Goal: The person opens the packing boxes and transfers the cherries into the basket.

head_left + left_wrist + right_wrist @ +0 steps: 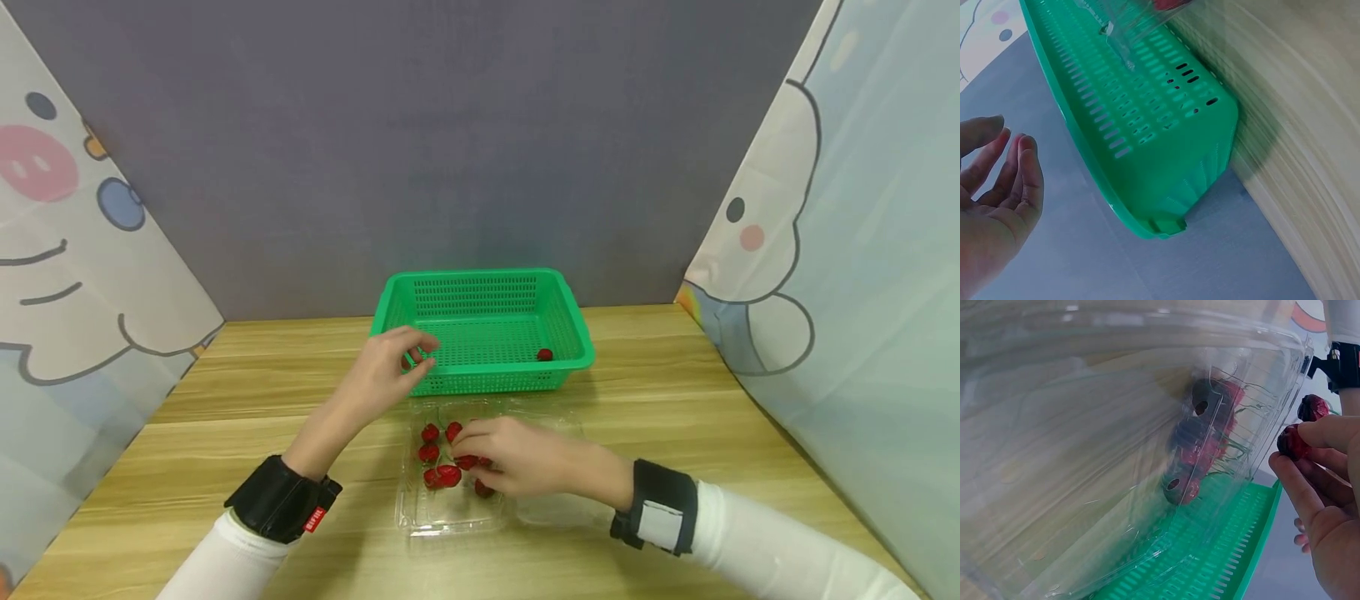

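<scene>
My left hand hovers at the near left corner of the green plastic basket. Its fingers are loosely bent, and the left wrist view shows nothing between them. Beneath it, a small red fruit is partly hidden. My right hand is over the clear plastic box. In the right wrist view, its thumb and fingers pinch a dark red cherry; another cherry shows just beyond. Several red cherries with thin green stems lie in the box, some covered by the right hand.
Inside the basket, one red cherry lies near the front right. The box's clear lid spreads to the right on the wooden table. A grey wall stands behind, with cartoon-printed cloths on both sides.
</scene>
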The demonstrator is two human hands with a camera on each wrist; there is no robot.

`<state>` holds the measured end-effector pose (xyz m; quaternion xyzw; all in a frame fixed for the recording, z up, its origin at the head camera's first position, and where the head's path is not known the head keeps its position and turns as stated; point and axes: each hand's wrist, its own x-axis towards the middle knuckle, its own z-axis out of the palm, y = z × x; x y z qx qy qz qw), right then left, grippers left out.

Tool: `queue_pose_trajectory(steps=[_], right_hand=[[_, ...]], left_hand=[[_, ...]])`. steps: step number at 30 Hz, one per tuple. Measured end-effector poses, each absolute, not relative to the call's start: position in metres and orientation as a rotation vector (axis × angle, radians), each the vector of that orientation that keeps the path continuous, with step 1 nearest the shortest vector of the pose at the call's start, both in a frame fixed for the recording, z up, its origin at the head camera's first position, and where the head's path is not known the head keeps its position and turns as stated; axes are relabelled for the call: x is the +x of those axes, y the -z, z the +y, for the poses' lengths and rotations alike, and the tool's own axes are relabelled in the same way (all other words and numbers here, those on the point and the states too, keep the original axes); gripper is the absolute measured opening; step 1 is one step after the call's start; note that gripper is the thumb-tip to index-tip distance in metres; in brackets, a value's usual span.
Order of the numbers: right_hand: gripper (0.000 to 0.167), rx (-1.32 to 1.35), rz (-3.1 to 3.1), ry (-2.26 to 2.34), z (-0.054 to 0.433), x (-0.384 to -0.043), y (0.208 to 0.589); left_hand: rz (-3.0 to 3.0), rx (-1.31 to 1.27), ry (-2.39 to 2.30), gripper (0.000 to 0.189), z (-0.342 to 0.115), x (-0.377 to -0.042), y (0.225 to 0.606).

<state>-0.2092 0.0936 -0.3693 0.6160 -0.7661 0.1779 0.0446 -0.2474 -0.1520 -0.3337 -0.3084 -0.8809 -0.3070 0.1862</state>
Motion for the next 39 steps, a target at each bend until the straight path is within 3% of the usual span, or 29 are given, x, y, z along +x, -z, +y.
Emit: queue_pose_trajectory(steps=[39], right_hand=[[0.026, 1.498, -2.367, -0.682, 0.122, -0.229, 0.358]], left_hand=[[-2.517, -0.956, 0.867, 0.017, -0.146, -0.232, 0.358]])
